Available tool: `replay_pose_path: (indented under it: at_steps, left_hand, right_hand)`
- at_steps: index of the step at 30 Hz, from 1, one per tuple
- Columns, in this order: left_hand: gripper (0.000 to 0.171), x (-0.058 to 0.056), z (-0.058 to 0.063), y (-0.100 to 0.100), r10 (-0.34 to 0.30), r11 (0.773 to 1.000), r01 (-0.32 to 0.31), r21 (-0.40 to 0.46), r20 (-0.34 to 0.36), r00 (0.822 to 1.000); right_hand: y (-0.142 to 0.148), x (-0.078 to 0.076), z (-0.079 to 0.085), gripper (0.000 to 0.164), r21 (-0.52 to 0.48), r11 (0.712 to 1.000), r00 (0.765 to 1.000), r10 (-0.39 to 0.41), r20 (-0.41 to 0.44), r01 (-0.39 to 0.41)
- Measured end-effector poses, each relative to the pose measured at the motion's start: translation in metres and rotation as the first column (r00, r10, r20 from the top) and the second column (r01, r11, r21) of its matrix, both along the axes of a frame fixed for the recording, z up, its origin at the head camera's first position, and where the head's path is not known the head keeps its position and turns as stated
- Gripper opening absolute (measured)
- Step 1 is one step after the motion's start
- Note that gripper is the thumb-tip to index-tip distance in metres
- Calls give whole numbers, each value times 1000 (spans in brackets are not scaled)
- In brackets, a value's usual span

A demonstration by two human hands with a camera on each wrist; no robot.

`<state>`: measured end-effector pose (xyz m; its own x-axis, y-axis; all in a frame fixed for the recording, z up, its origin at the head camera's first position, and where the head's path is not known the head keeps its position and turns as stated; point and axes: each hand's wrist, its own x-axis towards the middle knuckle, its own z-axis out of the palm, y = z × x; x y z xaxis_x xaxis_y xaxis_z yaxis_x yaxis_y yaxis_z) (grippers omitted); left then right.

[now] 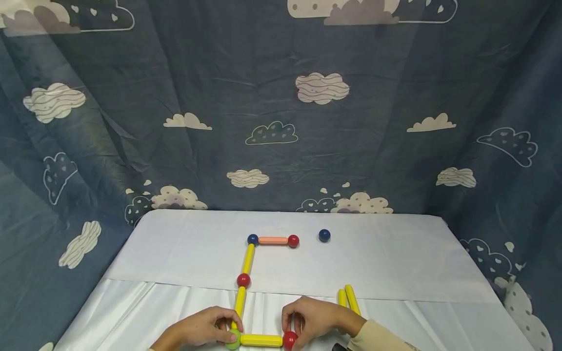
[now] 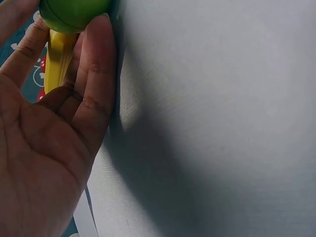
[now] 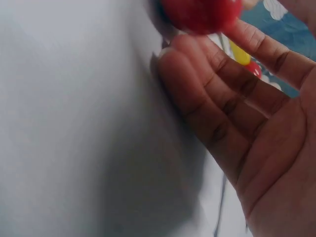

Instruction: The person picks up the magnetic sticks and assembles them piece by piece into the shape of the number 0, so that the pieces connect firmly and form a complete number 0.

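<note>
At the table's near edge, my left hand (image 1: 203, 325) pinches a green ball (image 1: 234, 340) between thumb and fingers. A yellow rod (image 1: 262, 340) runs from it to a red ball (image 1: 290, 339), which my right hand (image 1: 315, 317) grips. From the green ball another yellow rod (image 1: 239, 304) leads away to a second red ball (image 1: 243, 280), then a further yellow rod (image 1: 248, 259) reaches a dark blue ball (image 1: 252, 239). An orange rod (image 1: 273, 240) joins that to a red ball (image 1: 293, 241). Both wrist views show the held balls at the fingertips, close to the white surface.
A loose dark blue ball (image 1: 324, 235) lies toward the back of the white table (image 1: 395, 258). Two yellow rods (image 1: 352, 300) lie beyond my right forearm, partly hidden by it. A dark object (image 1: 339, 347) shows by the right sleeve. Cloud-patterned curtain (image 1: 272, 73) surrounds the table's back and sides.
</note>
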<state>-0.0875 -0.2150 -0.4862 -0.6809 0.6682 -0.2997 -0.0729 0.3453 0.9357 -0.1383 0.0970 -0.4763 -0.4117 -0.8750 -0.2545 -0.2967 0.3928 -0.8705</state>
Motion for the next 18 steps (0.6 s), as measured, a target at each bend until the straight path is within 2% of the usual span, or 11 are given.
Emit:
replay_pose_path:
  at_steps: [4, 7, 9, 12, 15, 18]
  left_hand:
    - [17, -1, 0, -1, -16, 1000, 16, 9, -9, 1000]
    - [17, -1, 1, -2, -26, 1000, 26, 11, -21, 999]
    - [18, -1, 1, -3, -25, 1000, 26, 11, -24, 999]
    - [18, -1, 1, -3, -21, 1000, 21, 9, -25, 999]
    - [18, 0, 1, -3, -17, 1000, 17, 12, -21, 1000]
    - [17, 0, 1, -2, -17, 1000, 18, 14, -21, 1000]
  right_hand:
    - [8, -12, 3, 26, -6, 994, 994, -110, 30, 110]
    - [17, -30, 7, 29, 0, 978, 977, -210, -32, 210]
    - [24, -45, 10, 31, 5, 961, 956, -275, -103, 277]
    - [36, -67, 14, 32, -4, 920, 901, -383, -205, 391]
    - [48, -85, 16, 33, -23, 854, 818, -505, -275, 520]
    - [59, -99, 16, 33, -53, 786, 734, -598, -322, 617]
